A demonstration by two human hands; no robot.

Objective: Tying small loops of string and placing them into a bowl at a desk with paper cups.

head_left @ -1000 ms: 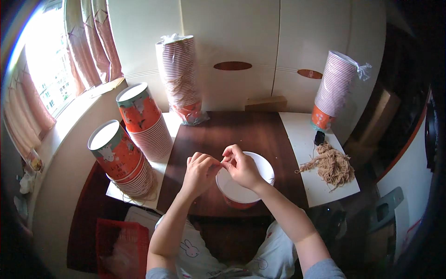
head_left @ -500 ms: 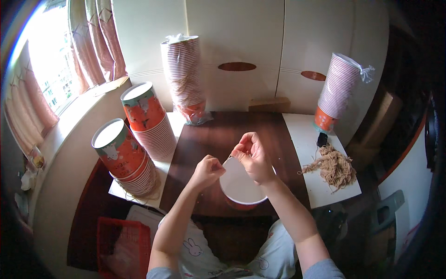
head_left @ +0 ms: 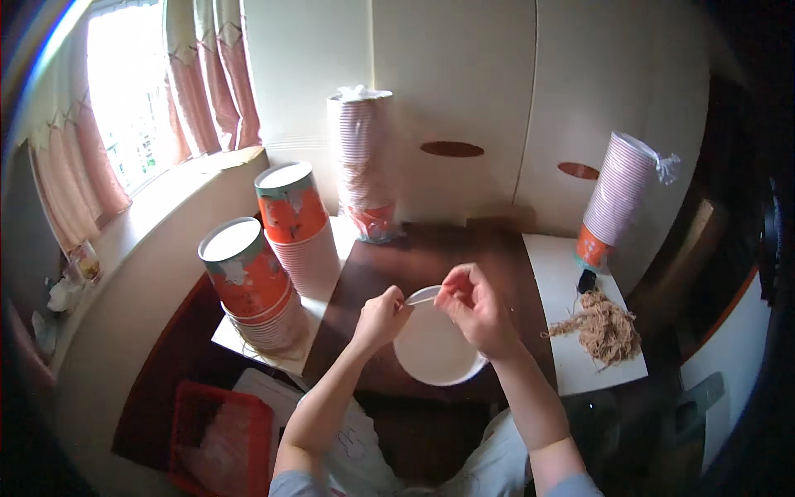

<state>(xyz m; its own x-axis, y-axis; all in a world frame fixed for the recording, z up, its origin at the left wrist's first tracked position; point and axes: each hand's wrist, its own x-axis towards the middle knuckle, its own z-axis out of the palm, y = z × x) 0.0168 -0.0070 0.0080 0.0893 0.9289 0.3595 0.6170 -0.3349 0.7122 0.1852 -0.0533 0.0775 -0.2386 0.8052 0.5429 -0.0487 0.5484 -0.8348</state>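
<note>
A white-lined paper bucket (head_left: 439,352) stands in front of me at the table's near edge, its mouth facing up. Over its far rim a short, thin, pale cord (head_left: 422,300) stretches between my two hands. My left hand (head_left: 381,319) pinches one end, thumb against curled fingers, at the bucket's left side. From the right, my right hand (head_left: 480,311) grips the other end between thumb and forefinger, its remaining fingers loosely curled. Part of the bucket's right rim is hidden behind this hand.
Two stacks of orange-and-green paper buckets (head_left: 244,277) (head_left: 294,215) stand at left. Bagged stacks (head_left: 364,161) (head_left: 614,195) rise at the back and far right. A tan cord bundle (head_left: 609,331) lies on the right white panel (head_left: 580,373). A red crate (head_left: 184,447) sits low at left.
My view has shifted, so the scene sits lower and further right. My hands remain over the bucket, and more of the cord shows between them.
</note>
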